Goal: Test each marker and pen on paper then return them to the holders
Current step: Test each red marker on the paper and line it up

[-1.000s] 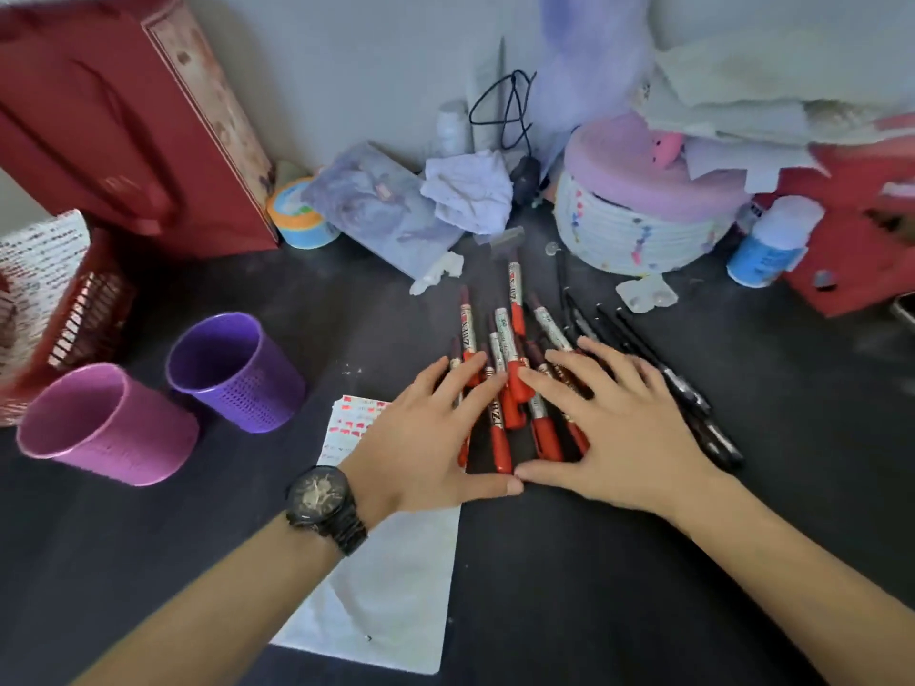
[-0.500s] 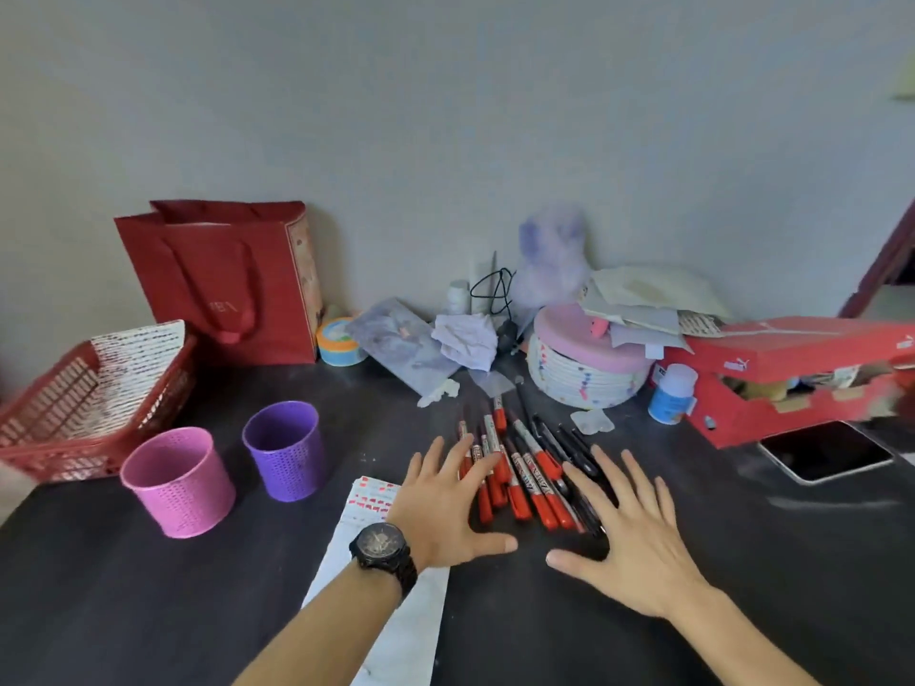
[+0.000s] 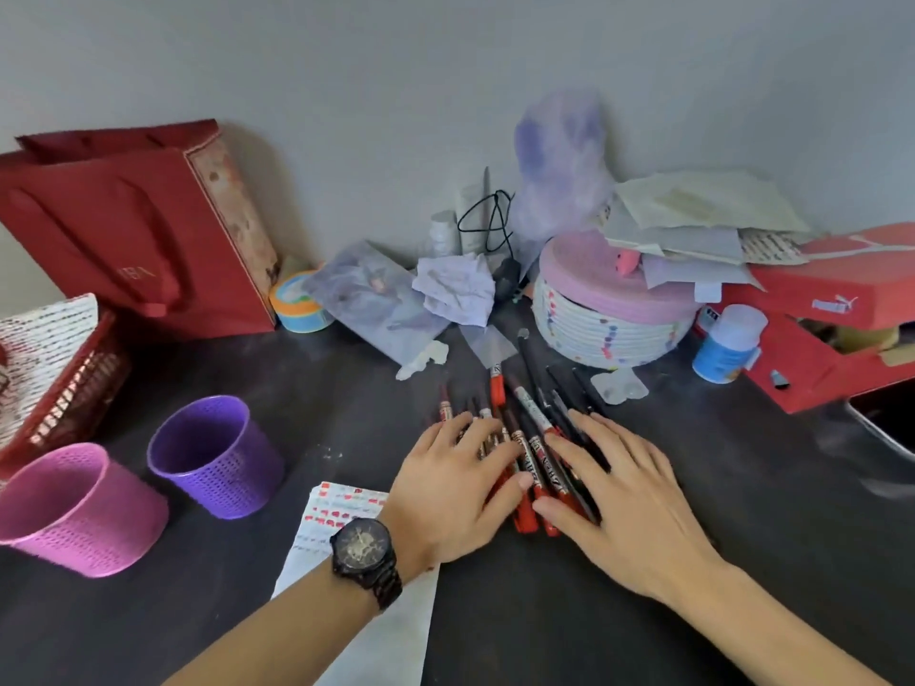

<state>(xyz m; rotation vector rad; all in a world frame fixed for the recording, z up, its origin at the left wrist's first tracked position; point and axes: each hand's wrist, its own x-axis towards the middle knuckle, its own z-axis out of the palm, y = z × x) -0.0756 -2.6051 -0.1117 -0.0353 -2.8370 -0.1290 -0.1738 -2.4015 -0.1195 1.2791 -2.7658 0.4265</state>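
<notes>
Both hands lie flat with fingers spread on a heap of red markers [image 3: 532, 440] and black pens [image 3: 569, 398] at the middle of the dark tabletop [image 3: 693, 631]. The left hand [image 3: 453, 492], a watch [image 3: 365, 554] on its wrist, covers the heap's left side; the right hand [image 3: 629, 492] covers its right. Which markers each finger touches is hard to tell. A purple holder [image 3: 218, 458] and a pink holder [image 3: 74, 509] stand at lower left, with marked paper [image 3: 336, 512] beneath the left wrist.
</notes>
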